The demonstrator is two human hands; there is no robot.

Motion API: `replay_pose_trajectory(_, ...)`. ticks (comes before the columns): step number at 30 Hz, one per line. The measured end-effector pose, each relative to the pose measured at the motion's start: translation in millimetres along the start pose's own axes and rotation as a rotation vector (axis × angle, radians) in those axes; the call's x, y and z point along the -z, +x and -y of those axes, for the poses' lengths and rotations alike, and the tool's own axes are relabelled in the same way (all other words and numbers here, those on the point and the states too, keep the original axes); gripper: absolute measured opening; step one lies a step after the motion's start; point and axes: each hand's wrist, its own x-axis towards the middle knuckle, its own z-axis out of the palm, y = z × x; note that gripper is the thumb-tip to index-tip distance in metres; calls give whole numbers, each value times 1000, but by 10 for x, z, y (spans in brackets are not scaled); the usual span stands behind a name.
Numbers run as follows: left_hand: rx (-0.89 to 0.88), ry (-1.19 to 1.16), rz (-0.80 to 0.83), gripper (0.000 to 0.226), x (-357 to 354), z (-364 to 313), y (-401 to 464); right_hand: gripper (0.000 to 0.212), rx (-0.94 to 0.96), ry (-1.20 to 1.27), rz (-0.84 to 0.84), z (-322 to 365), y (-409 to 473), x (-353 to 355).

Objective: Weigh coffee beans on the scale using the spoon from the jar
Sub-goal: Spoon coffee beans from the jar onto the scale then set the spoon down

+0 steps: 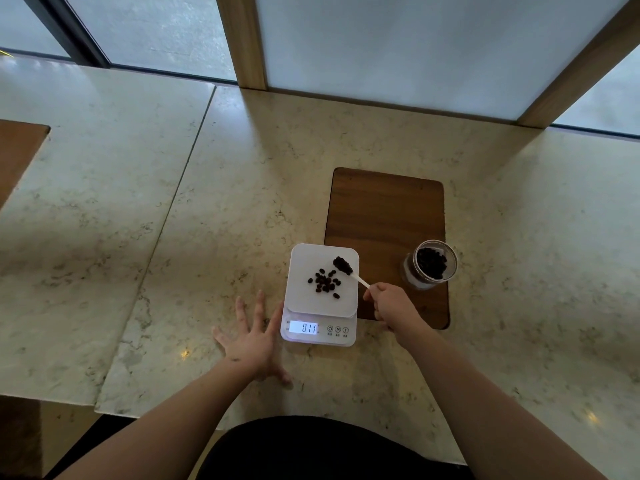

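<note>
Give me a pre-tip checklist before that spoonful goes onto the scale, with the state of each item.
1. Spoon loaded with beans: ok, its bowl is heaped.
2. Spoon bowl over the scale platform: ok, above the far right corner.
3. Right hand grip on the handle end: ok, pinched shut.
4. Left hand off the platform: ok for the platform, fingers spread on the counter; whether it touches the scale's base, cannot tell.
5. Display lit and readable: ok, shows 0.11.
6. Beans on the scale kept on the platform: ok, none on the counter.
</note>
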Motion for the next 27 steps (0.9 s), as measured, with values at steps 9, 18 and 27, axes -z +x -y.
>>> replay_pose_trajectory(9, -10, 1, 9, 162, 16, -12, -30, 34, 49, -19, 4, -49, -16, -76)
replay_pose_trajectory(18, -5, 6, -2, 162, 8, -1, -5, 33, 223, -192, -119, -155, -38, -141)
replay_pose_trajectory(27, -13, 5, -4, 165, -22, 19, 26, 19, 398, -513, -220, -167, -95, -188)
